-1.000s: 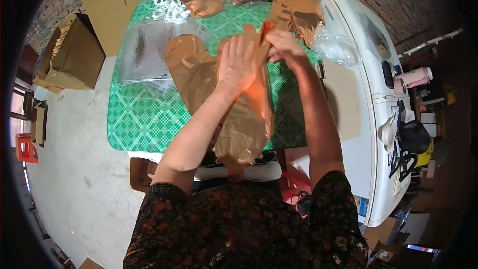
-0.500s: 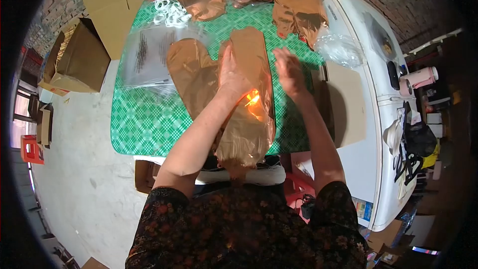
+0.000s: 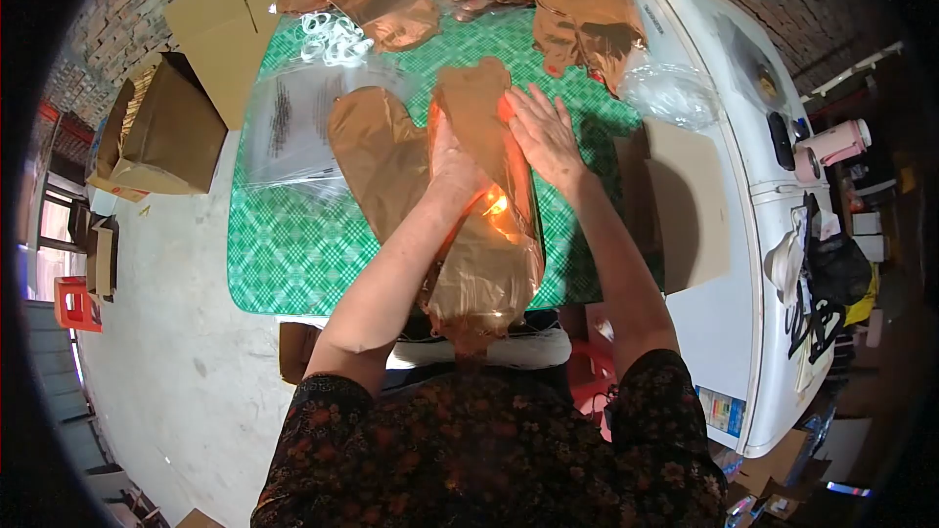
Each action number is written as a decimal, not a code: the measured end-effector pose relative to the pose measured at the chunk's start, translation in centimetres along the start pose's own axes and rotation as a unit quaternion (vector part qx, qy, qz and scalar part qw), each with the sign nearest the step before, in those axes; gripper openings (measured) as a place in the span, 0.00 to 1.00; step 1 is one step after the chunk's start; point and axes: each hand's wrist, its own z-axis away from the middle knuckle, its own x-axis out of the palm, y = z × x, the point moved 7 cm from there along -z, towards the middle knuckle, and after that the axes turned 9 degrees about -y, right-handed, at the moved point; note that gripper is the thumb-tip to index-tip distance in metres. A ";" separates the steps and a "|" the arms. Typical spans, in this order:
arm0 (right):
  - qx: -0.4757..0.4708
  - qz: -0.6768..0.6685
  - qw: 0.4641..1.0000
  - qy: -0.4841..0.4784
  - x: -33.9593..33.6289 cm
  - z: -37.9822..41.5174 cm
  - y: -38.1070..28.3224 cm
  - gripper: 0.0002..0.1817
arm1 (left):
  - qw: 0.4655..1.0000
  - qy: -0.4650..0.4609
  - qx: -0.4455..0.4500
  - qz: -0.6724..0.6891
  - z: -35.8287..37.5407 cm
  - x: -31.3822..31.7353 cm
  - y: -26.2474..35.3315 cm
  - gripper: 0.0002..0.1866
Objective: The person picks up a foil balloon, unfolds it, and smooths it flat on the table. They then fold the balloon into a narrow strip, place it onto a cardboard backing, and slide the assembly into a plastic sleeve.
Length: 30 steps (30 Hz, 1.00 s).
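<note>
Resting on the foil (image 3: 386,152), your left hand (image 3: 458,164) has its fingers hidden under a folded flap; whether they pinch it cannot be told. Your right hand (image 3: 548,142) is spread, fingertips touching the foil's right edge. The foil lies mid-table (image 3: 284,259), overhanging the near edge. Clear sheets (image 3: 293,122) lie left, white rings (image 3: 337,39) far left, copper balloons (image 3: 381,0) at the far side.

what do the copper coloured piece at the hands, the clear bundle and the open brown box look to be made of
Copper-coloured piece: thin, shiny foil, probably metallised plastic; it creases and throws a bright glint. Clear bundle: probably glossy plastic film, see-through with wrinkled highlights. Open brown box: apparently matt cardboard, with stiff walls and folded flaps.
</note>
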 end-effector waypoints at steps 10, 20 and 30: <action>0.021 0.002 0.999 -0.050 0.1 -0.3 -0.9 0.31 | 0.989 0.114 -0.003 0.090 -0.6 1.3 -0.7 0.36; 0.014 0.057 0.997 -0.042 0.7 -0.2 -1.4 0.32 | 1.000 0.017 -0.016 -0.010 -0.3 1.2 -0.4 0.40; 0.026 0.052 0.996 -0.064 0.1 0.0 -2.0 0.32 | 0.997 0.049 0.006 0.056 0.0 1.2 -0.3 0.40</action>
